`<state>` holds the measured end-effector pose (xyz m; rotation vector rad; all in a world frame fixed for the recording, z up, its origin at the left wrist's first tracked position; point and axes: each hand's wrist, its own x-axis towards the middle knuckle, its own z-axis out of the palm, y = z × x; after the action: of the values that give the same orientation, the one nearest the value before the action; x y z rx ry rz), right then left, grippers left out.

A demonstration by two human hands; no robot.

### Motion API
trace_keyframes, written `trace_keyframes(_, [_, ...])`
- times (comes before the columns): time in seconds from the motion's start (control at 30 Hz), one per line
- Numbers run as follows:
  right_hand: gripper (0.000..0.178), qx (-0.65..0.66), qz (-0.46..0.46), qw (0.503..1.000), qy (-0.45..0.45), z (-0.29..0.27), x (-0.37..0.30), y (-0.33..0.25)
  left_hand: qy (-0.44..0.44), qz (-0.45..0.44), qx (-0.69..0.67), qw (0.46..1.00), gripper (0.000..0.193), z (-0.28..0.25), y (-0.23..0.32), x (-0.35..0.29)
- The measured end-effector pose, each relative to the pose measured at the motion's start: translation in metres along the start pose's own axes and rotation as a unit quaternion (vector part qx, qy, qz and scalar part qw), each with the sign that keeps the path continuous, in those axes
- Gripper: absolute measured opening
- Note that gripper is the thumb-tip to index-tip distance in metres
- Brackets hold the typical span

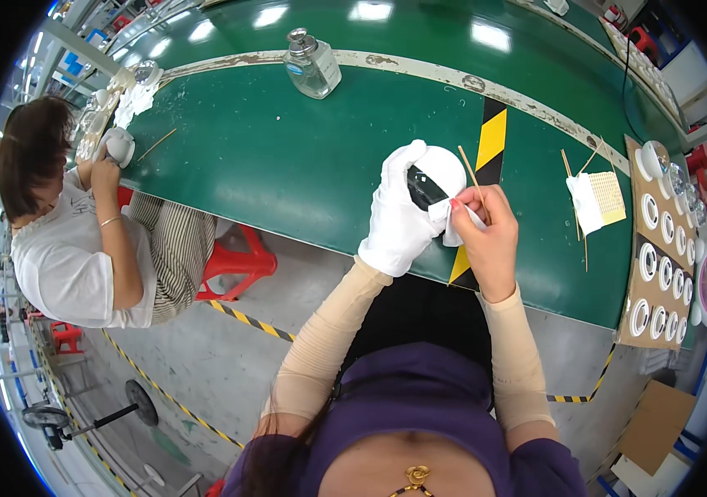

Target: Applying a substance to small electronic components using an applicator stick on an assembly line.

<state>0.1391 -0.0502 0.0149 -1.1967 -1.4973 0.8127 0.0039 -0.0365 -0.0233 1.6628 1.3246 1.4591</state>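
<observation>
My left hand, in a white glove, is wrapped round a white round housing with a glossy black window. It holds the housing above the near edge of the green table. Bare and pinched closed, my right hand grips a thin wooden stick that points up and away. A white cloth hangs from the same fingers, and a bit of it touches the housing beside the black window. The stick's lower end is hidden by my fingers.
A clear bottle with a metal cap stands at the far side of the green table. Right lie a yellow pad, a white cloth and sticks, then a board of white rings. A co-worker sits left, holding a white piece.
</observation>
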Motion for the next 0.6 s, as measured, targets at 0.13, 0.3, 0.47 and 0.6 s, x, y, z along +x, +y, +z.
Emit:
trace_keyframes(0.13, [0.012,-0.037,-0.021,0.999,-0.002,0.002,0.011,-0.01,0.008,-0.004,-0.033,0.999,0.074,0.0,-0.002,0.001])
trace_keyframes(0.3, [0.006,0.09,0.033,0.995,0.03,0.004,0.024,0.0,-0.042,0.036,0.02,0.998,0.075,-0.015,0.009,0.013])
trace_keyframes(0.47, [0.011,0.17,0.029,0.981,0.087,0.002,0.012,0.017,-0.093,-0.005,0.035,0.995,0.099,-0.024,0.013,0.016])
trace_keyframes(0.6, [0.017,0.197,0.079,0.969,0.125,-0.009,-0.002,0.016,-0.017,0.056,0.061,0.996,0.104,-0.024,0.022,-0.001])
